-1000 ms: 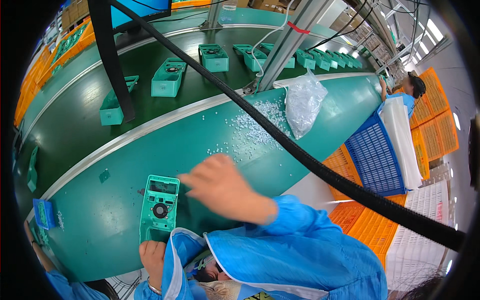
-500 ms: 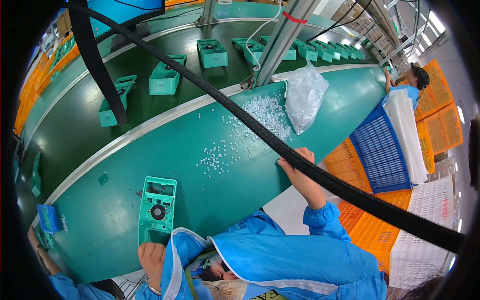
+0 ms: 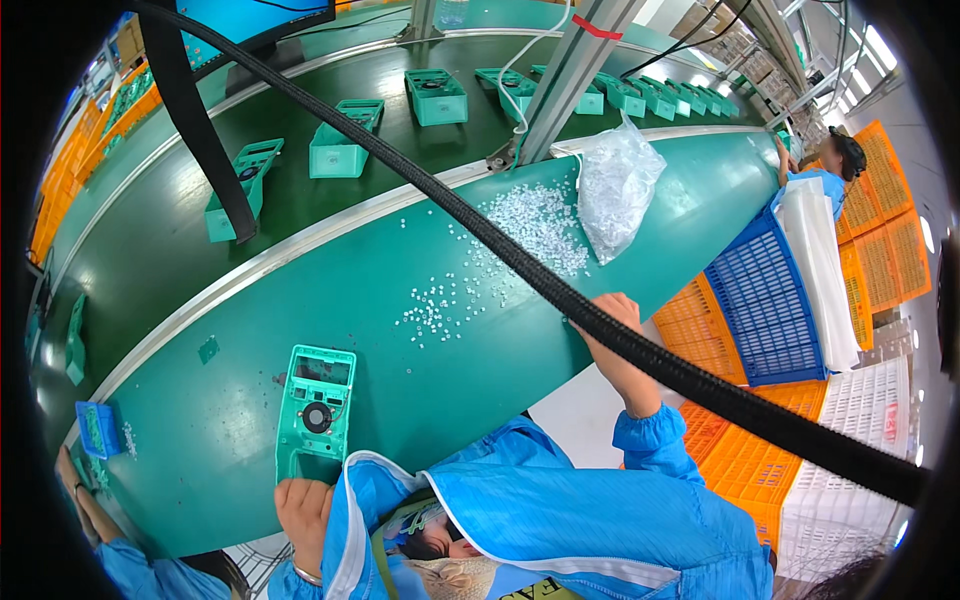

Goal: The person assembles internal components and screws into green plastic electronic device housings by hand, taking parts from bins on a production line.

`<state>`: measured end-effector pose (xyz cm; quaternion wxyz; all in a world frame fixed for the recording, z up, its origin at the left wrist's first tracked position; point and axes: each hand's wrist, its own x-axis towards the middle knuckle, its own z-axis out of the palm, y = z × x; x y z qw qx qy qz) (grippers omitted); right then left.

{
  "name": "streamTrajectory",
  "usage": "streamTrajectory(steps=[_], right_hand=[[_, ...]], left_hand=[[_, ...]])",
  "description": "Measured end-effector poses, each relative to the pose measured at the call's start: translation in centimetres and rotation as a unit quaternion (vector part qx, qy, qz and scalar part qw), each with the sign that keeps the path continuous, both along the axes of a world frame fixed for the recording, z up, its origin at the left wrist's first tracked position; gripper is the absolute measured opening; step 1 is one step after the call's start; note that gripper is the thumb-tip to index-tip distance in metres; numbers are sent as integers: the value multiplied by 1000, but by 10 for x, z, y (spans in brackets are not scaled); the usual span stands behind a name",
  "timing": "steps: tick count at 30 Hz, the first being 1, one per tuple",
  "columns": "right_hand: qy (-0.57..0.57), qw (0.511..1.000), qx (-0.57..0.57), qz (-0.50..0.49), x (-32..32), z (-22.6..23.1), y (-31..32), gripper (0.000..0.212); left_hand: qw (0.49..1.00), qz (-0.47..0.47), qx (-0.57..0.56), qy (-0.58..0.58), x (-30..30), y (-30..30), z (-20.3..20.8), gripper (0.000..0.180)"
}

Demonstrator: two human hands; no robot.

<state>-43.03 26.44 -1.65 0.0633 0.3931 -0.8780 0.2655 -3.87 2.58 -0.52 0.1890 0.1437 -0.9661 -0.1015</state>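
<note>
A green plastic housing (image 3: 340, 430) with a round black speaker-like part and a rectangular window lies on the green worktable (image 3: 470, 385) near its front edge. My left hand (image 3: 304, 512) is closed at the housing's near end, fingers curled against it. Out at the table's front edge to the right, my right hand (image 3: 615, 335) rests with fingers loosely bent and nothing visible in it; a thick black cable (image 3: 520, 258) in front hides part of its thumb side. Small clear-white pieces (image 3: 530, 230) lie scattered beyond, beside a clear plastic bag (image 3: 615, 190) of similar bits.
Several green housings (image 3: 437, 100) stand on the dark green conveyor (image 3: 280, 110) behind a metal rail. A metal post (image 3: 570, 85) rises at the rail. Blue (image 3: 765, 300) and orange crates (image 3: 700, 325) stand at right. A small blue bin (image 3: 97, 430) is near another person's arm (image 3: 90, 505).
My right hand has shifted slightly to the right along the table edge. My left hand stays at the housing. The whole view has shifted a little.
</note>
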Motion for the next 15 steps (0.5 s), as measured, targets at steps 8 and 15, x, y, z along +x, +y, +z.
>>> streamTrajectory(steps=[8, 15], right_hand=[[49, 998, 3, 24, 2, 1, -3, 7], [116, 990, 3, 74, 7, 0, -22, 8]], left_hand=[[1000, -2, -7, -15, 1, -3, -2, 20], [999, 3, -32, -30, 16, 0, -5, 21]])
